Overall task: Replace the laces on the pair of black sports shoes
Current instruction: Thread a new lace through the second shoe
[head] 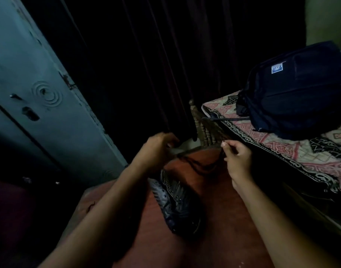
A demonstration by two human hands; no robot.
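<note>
A black sports shoe point(177, 202) lies on the reddish floor between my forearms, its opening toward the far end. A dark lace point(200, 167) hangs in slack strands above the floor between my hands. My right hand point(237, 157) pinches one end of the lace with curled fingers, up near the bed's edge. My left hand point(158, 146) is raised beyond the shoe with its fingers curled; the lace runs toward it, but the dim light hides whether it grips the lace. A second shoe is not in view.
A bed with a patterned red, white and black cover point(281, 140) runs along the right, with a dark backpack point(293, 89) on it. A carved wooden bedpost point(196, 120) stands just beyond my hands. A blue-grey metal cabinet point(42, 97) is on the left, and dark curtains point(165, 64) hang behind.
</note>
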